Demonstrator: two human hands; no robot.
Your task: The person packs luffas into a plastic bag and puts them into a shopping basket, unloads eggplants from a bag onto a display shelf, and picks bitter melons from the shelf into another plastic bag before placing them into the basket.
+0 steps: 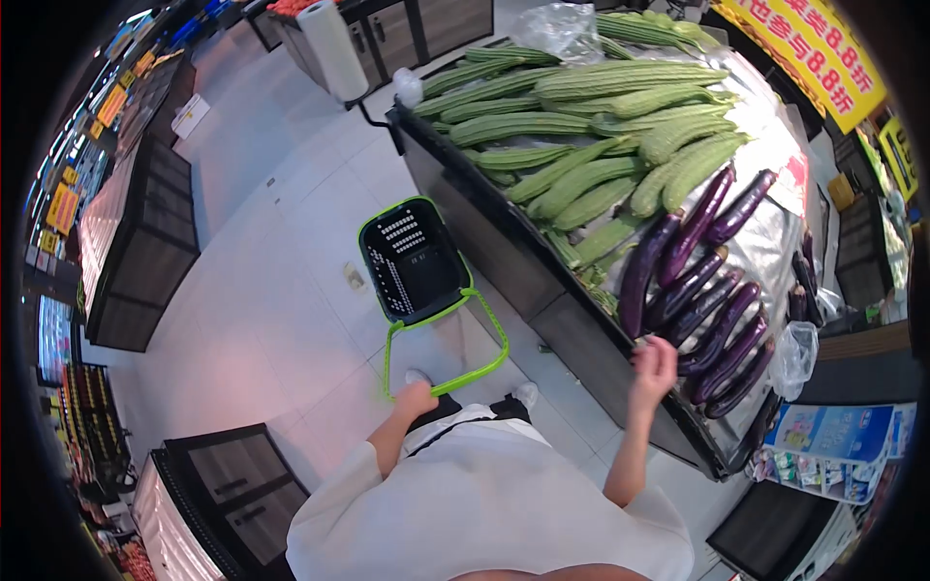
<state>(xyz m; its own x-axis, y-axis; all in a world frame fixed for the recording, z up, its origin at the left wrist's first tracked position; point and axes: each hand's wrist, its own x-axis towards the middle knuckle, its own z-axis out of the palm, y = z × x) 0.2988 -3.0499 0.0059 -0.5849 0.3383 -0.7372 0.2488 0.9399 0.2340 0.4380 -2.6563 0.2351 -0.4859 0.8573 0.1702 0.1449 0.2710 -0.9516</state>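
My left hand [417, 397] is closed around the bright green handle [475, 376] of a shopping basket. The black basket [418, 263] with a green rim stands on the floor ahead of me, and nothing shows inside it. At the near edge of the produce stand, my right hand [656, 360] is raised with its fingers loosely bent and no object visible in them. Its fingertips are close to the lower end of a long purple eggplant [647, 276]; whether they touch I cannot tell. Several more eggplants [722, 329] lie side by side to its right.
Ridged green gourds [591, 107] are piled on the far part of the stand. Clear plastic bags [796, 360] hang at its right side, and a bag roll [332, 50] stands at the far corner. Dark cabinets [232, 494] line the left. A yellow sign [814, 58] is at upper right.
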